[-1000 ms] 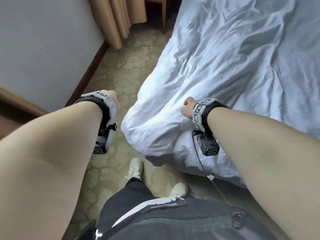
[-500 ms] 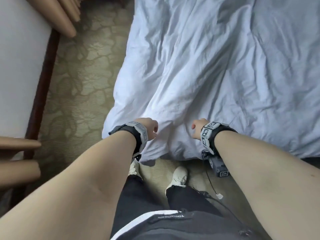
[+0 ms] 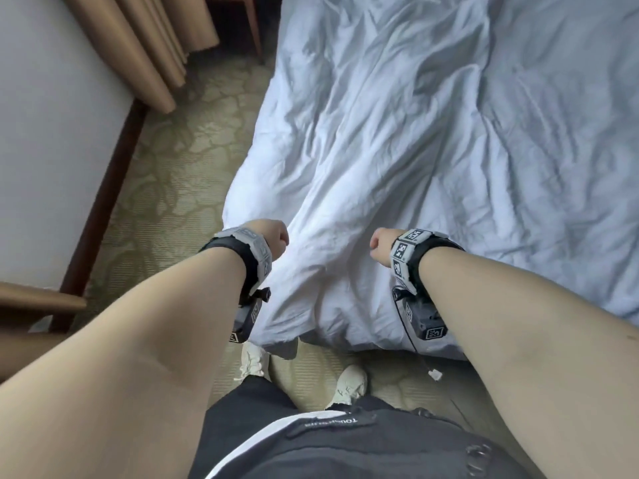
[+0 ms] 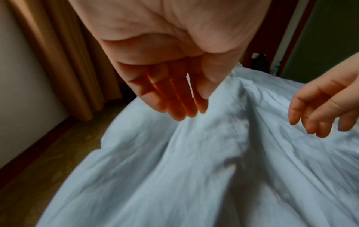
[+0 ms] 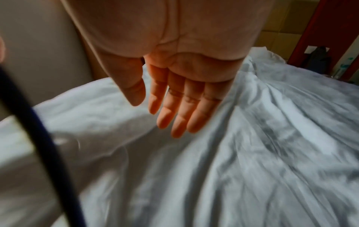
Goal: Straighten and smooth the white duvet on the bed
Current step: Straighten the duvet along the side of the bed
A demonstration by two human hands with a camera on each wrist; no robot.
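- Head view shows the duvet (image 3: 432,160) spread over the bed, creased all over, its near corner hanging over the bed's foot edge just above the person's shoes (image 3: 347,383).
- Left hand (image 3: 273,235) and right hand (image 3: 380,245) are both over that near corner, apart from each other, with a raised ridge of cloth running between them.
- Left wrist view: the left hand's fingers (image 4: 174,101) hang down, relaxed and nearly straight, tips at or just above the cloth; they hold nothing (contact is hard to judge through the blur).
- Right wrist view: the right hand's fingers (image 5: 174,110) are extended and together, palm down over the duvet, likewise holding nothing.
- Judgement: neither hand has taken hold yet, so the straightening pull or smoothing stroke on this corner looks not yet begun.
- Risk: if only the top layer of the cover is pinched, the filling inside may stay bunched and the ridge would remain.
- Risk: pulling harder on one side could drag the duvet askew, leaving more overhang toward the carpet (image 3: 179,160) by the curtain (image 3: 138,46).
- Risk: flat strokes toward the foot could simply push the creases into the hanging corner.
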